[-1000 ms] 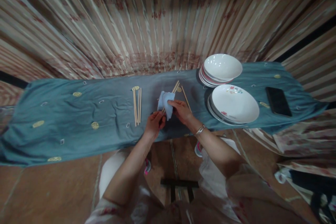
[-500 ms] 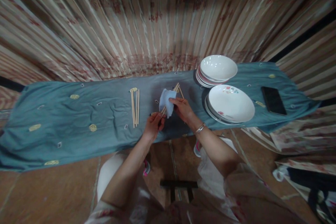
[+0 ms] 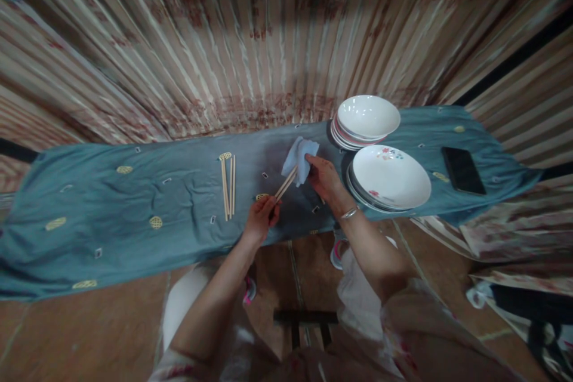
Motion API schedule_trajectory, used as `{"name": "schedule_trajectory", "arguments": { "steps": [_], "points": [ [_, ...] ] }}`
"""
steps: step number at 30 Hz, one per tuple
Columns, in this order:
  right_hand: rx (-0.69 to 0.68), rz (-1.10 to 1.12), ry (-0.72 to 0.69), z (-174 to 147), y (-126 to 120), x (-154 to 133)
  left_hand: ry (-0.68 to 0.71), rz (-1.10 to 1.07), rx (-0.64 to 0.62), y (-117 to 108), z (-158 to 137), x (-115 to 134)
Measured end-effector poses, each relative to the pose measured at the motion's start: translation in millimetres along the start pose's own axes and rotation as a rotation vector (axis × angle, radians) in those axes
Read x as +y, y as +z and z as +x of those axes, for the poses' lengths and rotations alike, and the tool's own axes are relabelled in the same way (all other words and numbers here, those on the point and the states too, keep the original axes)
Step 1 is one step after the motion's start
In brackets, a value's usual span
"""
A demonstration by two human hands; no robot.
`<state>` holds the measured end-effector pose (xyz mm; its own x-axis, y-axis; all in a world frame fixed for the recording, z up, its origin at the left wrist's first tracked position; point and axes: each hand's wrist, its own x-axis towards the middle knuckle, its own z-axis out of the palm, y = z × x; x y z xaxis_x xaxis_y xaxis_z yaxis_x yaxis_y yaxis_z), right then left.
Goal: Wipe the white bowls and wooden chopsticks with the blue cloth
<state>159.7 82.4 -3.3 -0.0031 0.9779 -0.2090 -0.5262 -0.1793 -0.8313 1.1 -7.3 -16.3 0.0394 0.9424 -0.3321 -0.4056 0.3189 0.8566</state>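
I see left hand (image 3: 262, 215) grasping wooden chopsticks (image 3: 286, 183) near one end, right hand (image 3: 326, 178) pinching blue cloth (image 3: 301, 158) against them farther up, plate stack (image 3: 391, 178) rightward

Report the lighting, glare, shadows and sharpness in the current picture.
In the head view, light is dim; small glints shine inside the farther white bowl; the tablecloth darkens between the left hand and right hand; the striped curtain fans outward, likely wide-angle distortion; the blue cloth looks slightly soft.
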Motion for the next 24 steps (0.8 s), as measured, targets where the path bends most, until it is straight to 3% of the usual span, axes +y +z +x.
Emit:
{"name": "schedule_trajectory", "arguments": {
  "steps": [14, 24],
  "points": [
    [-0.119, -0.086, 0.152, -26.8, 21.5, 32.1, 0.012, -0.03, 0.037, 3.3, 5.0, 2.0],
    [-0.308, -0.156, 0.191, -37.0, 25.1, 41.7, 0.075, 0.064, 0.014, -0.5, 5.9, -0.3]
  ]
}}
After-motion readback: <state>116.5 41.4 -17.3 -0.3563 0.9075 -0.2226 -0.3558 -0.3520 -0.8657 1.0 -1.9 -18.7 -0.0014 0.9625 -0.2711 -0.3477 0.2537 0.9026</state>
